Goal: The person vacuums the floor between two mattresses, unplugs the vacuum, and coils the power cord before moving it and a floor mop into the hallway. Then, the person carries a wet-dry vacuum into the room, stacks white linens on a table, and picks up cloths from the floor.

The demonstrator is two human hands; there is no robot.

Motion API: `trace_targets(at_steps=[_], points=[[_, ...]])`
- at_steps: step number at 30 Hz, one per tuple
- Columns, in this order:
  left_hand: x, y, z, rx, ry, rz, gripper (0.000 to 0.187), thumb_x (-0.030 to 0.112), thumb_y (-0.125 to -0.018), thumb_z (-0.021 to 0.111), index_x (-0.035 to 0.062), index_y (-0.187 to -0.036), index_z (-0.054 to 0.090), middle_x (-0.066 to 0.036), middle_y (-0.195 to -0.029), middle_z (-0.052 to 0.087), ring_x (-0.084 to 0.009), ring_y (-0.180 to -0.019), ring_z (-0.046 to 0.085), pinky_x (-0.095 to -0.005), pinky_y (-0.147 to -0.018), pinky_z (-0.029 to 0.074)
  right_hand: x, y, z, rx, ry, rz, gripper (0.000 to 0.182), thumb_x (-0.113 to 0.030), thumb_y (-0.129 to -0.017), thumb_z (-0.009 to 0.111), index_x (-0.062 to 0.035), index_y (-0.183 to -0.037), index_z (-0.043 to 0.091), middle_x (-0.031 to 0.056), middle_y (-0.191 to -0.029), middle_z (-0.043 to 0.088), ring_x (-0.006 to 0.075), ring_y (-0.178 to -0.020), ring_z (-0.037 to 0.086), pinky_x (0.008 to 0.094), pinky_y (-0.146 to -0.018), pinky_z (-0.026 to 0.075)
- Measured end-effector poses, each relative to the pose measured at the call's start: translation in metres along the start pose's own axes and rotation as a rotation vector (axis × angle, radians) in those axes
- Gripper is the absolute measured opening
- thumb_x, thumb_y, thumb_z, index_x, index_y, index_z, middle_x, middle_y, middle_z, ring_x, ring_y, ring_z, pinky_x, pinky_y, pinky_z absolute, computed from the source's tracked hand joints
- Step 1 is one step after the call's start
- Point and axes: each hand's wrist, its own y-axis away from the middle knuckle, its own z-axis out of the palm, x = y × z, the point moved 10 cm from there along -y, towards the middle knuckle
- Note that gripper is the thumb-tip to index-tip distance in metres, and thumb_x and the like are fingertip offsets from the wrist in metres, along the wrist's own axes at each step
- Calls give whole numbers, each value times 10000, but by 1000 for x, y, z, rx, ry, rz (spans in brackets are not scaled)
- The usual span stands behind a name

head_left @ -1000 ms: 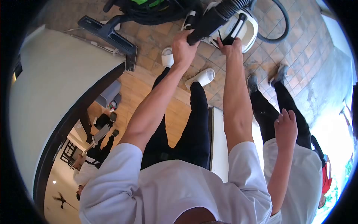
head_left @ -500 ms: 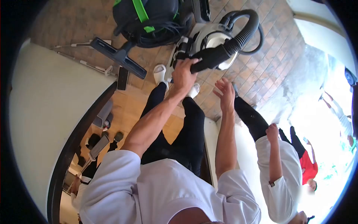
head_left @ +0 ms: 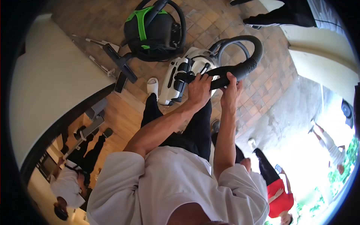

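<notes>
A white and black vacuum cleaner [head_left: 174, 80] stands on the tiled floor in front of my legs. Its black ribbed hose [head_left: 254, 60] arches up and bends back toward me. My left hand [head_left: 199, 90] is closed around the black end section of the hose, close to the machine's body; its exact hold is partly hidden. Just to the right, my right hand [head_left: 230, 92] grips the same black hose end, thumb on top and fingers underneath.
A black and green vacuum cleaner [head_left: 152, 33] stands behind. A floor nozzle [head_left: 120, 62] and metal tubes [head_left: 101, 65] lie to the left by the door frame. One person [head_left: 71, 180] is indoors at left; another in red [head_left: 279, 197] is at right.
My right hand, earlier open and apart, has come up onto the hose end. The hose end has moved right and lower. My view has shifted, and people nearby have moved.
</notes>
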Motion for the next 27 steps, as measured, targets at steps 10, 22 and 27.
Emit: trace_targets(at_steps=[10,22,27], points=[[130,-83,48,71,-96,116,354,37,-656,718,50,-1001,638,-63,-987,618,-287,-991,588,-418,-696,556,-94,-85,-88,-8,-221,-44,323,-188,-846,652,-58,-1107,514,88,-950,593,205,-844,629,363,-651,593],[154,-212,100,-2,-261,327,353,26,-714,690,41,-1065,658,-102,-1055,663,-302,-1092,582,-452,-745,542,-107,-201,-90,16,-510,-139,458,-251,-833,681,-83,-1186,443,139,-1111,549,322,-997,613,491,-783,581],[116,-264,147,-48,-338,390,358,45,-758,661,54,-1116,659,-95,-1079,676,-299,-1129,573,-453,-776,533,-59,-268,-78,29,-596,-121,428,-242,-854,659,-79,-1181,436,154,-1117,546,323,-1012,606,502,-785,574]])
